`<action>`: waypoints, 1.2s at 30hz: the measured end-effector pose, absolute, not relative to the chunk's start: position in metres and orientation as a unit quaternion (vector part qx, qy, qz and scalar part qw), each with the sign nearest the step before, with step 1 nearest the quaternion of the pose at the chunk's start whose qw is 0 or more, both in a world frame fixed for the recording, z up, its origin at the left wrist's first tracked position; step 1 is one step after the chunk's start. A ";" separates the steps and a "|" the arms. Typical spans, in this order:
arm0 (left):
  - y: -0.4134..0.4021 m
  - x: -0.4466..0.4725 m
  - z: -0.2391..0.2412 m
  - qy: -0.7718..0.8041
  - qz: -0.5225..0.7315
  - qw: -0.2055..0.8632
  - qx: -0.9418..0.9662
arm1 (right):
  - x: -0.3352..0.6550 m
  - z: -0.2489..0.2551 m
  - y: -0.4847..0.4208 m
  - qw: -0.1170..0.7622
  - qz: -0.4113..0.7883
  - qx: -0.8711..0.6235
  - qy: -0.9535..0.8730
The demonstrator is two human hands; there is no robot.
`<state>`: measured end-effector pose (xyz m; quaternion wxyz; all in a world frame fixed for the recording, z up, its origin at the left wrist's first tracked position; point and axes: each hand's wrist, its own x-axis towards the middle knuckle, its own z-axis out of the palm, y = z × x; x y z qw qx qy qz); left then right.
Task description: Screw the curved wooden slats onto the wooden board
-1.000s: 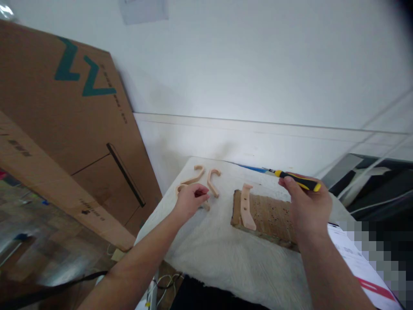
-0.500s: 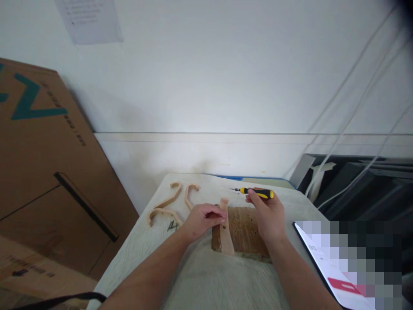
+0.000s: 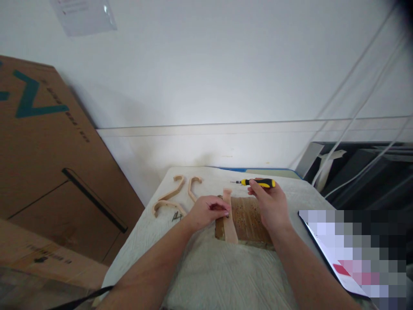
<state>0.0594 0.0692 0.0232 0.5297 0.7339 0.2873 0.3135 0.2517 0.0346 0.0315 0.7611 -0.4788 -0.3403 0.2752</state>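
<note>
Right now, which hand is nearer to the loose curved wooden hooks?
Left. The left hand is just right of the pale curved wooden hooks; the right hand is farther right, over the brown perforated board, holding a yellow-and-black screwdriver.

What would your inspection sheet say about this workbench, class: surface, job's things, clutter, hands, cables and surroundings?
Surface: table under a white cloth.
Job's things: pale hook piece lies across the brown drilled board; yellow-black screwdriver.
Clutter: three loose hooks, dark screws, white sheet.
Hands: left hand touches the hook piece with its fingers; right hand grips the screwdriver.
Cables: white cables by the wall, right.
Surroundings: cardboard box leaning left.
</note>
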 end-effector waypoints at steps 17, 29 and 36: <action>0.062 0.058 0.031 0.262 0.307 0.477 0.781 | 0.239 0.047 0.015 0.696 0.332 -0.437 -0.463; 0.066 0.060 0.027 0.240 0.283 0.501 0.782 | 0.233 0.051 0.005 0.593 0.278 -0.456 -0.603; 0.067 0.060 0.029 0.238 0.275 0.523 0.770 | 0.231 0.054 0.005 0.586 0.273 -0.451 -0.615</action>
